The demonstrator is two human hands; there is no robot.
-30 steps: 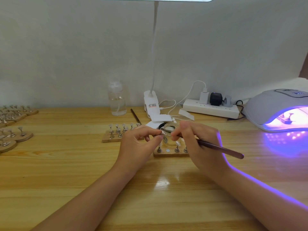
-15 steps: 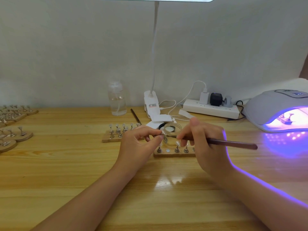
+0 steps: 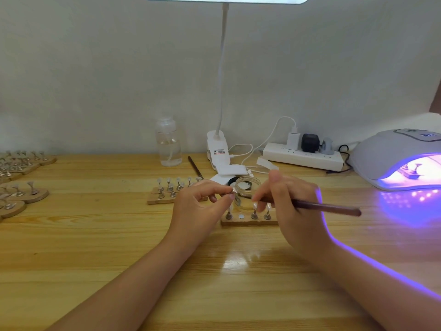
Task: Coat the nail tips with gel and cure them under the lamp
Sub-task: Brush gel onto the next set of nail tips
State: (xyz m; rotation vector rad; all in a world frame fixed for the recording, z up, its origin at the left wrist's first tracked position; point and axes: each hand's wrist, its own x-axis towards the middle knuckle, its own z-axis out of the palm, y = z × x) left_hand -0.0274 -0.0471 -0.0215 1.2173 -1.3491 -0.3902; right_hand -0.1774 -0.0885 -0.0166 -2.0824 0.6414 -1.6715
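Observation:
My left hand (image 3: 200, 206) pinches a small metal nail-tip stand (image 3: 235, 196) between thumb and fingers, just in front of a clear glass gel jar (image 3: 247, 187). My right hand (image 3: 290, 201) grips a brown brush (image 3: 327, 207), its handle pointing right and its bristle end hidden behind my fingers near the jar. Below both hands lies a wooden holder (image 3: 248, 220) with three nail tips on stands and one bare magnet spot. At the right edge the UV lamp (image 3: 401, 161) glows purple with a stand inside.
A second wooden holder with several nail tips (image 3: 171, 191) lies left of my hands. More holders (image 3: 21, 187) crowd the table's left edge. At the back stand a clear bottle (image 3: 168, 144), a clip desk lamp (image 3: 218, 151), a spare brush (image 3: 195, 167) and a power strip (image 3: 303, 156).
My right hand swung the brush handle from pointing down-right to nearly level, then eased it slightly leftward. The left hand kept its pinch on the stand in place.

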